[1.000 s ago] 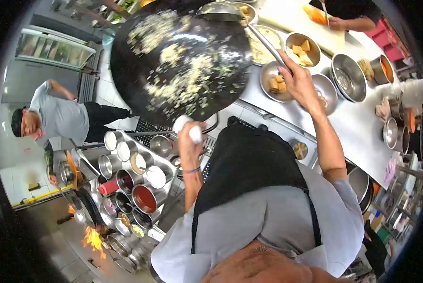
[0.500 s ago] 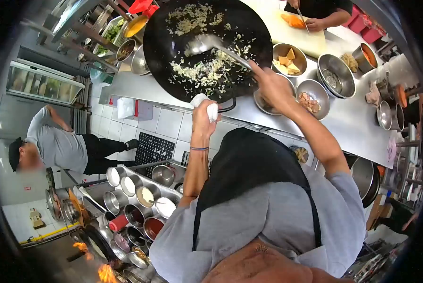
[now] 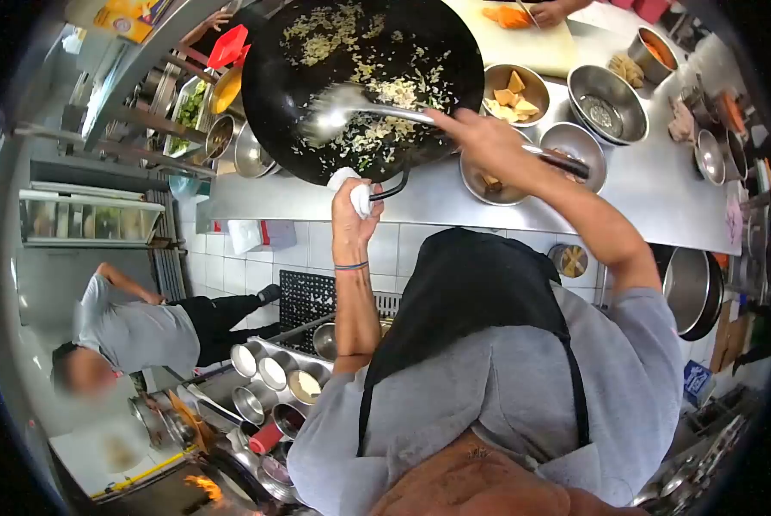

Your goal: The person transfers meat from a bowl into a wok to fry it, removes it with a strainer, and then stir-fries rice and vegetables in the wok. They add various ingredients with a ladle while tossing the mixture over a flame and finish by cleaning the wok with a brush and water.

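Note:
My left hand [image 3: 350, 222] is closed around the handle [image 3: 394, 189] of a large black wok [image 3: 269, 73], with a folded white cloth [image 3: 360, 198] between palm and metal. The wok tilts toward me over the steel counter. Chopped pale and green pieces [image 3: 381, 136] are scattered inside it. In my right hand [image 3: 482, 142] is a long-handled metal ladle [image 3: 398, 112]; its head is blurred by motion among the pieces. The dark end of its handle sticks out behind my wrist, above the steel bowls.
Steel bowls line the counter [image 3: 523, 206], one with orange-yellow chunks [image 3: 514, 99]. A co-worker's hand [image 3: 549, 11] is at a cutting board [image 3: 523, 47] with a knife. Another person [image 3: 145, 327] stands at left. Flames [image 3: 203, 488] rise near the pots at lower left.
The ladle head has swept left and down through the chopped pieces, stirring them. My right hand has shifted slightly left. The wok and my left hand appear farther left as the view turned.

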